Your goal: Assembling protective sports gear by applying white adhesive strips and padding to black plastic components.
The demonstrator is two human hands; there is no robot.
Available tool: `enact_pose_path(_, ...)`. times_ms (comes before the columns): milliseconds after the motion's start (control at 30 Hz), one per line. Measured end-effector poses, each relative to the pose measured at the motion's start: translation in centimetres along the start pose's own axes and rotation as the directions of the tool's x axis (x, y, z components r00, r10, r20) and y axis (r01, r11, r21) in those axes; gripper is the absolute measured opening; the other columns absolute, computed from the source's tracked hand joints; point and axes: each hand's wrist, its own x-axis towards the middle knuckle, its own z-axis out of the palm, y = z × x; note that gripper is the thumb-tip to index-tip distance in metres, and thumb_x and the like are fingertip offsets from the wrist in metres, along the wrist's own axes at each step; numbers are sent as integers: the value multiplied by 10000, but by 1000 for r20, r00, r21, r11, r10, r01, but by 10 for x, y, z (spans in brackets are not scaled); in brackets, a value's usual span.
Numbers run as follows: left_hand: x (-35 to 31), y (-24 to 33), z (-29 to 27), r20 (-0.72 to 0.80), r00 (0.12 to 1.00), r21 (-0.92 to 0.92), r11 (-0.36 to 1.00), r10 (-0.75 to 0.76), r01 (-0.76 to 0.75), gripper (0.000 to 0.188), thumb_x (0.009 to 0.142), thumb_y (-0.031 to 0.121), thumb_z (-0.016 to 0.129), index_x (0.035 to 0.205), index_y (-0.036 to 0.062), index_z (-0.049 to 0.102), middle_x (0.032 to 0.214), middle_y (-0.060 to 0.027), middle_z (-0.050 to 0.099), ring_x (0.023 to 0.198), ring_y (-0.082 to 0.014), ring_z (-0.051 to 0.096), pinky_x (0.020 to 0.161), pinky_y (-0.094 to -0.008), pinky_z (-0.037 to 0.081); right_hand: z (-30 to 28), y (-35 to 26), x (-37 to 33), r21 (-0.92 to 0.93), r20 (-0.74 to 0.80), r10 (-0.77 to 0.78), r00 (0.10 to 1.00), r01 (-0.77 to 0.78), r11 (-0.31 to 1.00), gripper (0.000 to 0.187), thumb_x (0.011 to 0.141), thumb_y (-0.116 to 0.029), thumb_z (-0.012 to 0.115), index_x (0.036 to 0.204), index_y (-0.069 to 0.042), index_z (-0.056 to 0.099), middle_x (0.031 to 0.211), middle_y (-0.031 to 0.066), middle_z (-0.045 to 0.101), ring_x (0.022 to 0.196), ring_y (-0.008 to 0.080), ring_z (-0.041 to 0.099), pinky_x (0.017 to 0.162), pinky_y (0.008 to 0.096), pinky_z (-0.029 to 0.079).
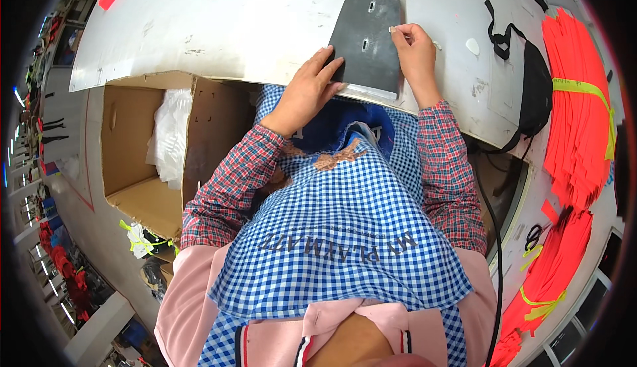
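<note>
A dark grey, tapered flat panel (367, 29) with two small slots lies on the white table at its near edge. Along the panel's left side rests my left hand (306, 88), fingers stretched out and tips touching its edge. My right hand (417, 55) is over the panel's right edge, thumb and forefinger pinched on a small white piece (392, 29) that looks like chalk. Faint white smudges mark the panel near that pinch. A larger white, rounded flat piece (472, 47) lies on the table to the right.
The white table (265, 22) spans the front. At its right are a black pouch with straps (535, 92), bundled orange-red fabric strips (577, 102) and scissors (533, 236). An open cardboard box (133, 141) containing clear plastic stands at the left. A black cable (494, 247) hangs beside my right arm.
</note>
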Motion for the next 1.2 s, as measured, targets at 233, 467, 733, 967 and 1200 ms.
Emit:
enact_pose_path(233,2,0,-1,13,1000,13,1000,9,-9,485,897,119,701,1347,15,549,1470,-225,442,1302,-393,503,1011,-395,512,1,0,2,-39,-6,14,1000,-14,999,210,909,-206,693,970,-5,685,860,93,728,786,181,690,749,309,535)
enact_pose_path(467,2,3,-4,51,996,-77,994,-74,78,525,926,119,681,1401,15,483,1512,-219,379,1144,-320,630,887,-342,579,3,21,10,112,-27,-12,1000,15,994,212,901,-202,712,976,-4,696,850,70,724,764,144,668,730,286,529)
enact_pose_path(733,1,1,-5,19,998,-66,996,-59,61,629,919,156,694,1456,17,398,1515,-216,388,1232,-362,564,967,-371,531,1,14,13,259,-83,4,997,18,966,204,916,-194,712,970,0,681,822,30,690,736,92,610,703,254,506)
enact_pose_path(967,3,3,-6,27,999,-64,997,-47,49,628,913,163,699,1448,13,408,1507,-210,405,1273,-377,526,1004,-385,504,3,31,15,115,-66,-47,997,54,992,193,922,-198,697,964,-10,681,808,49,702,722,120,636,694,277,514)
enact_pose_path(1200,0,2,-5,43,996,-69,994,-84,87,543,908,161,702,1384,-2,499,1508,-201,413,1271,-375,531,1006,-388,495,2,11,4,-24,-48,-57,997,56,998,190,925,-192,683,964,-6,680,808,100,715,721,178,674,677,311,526)
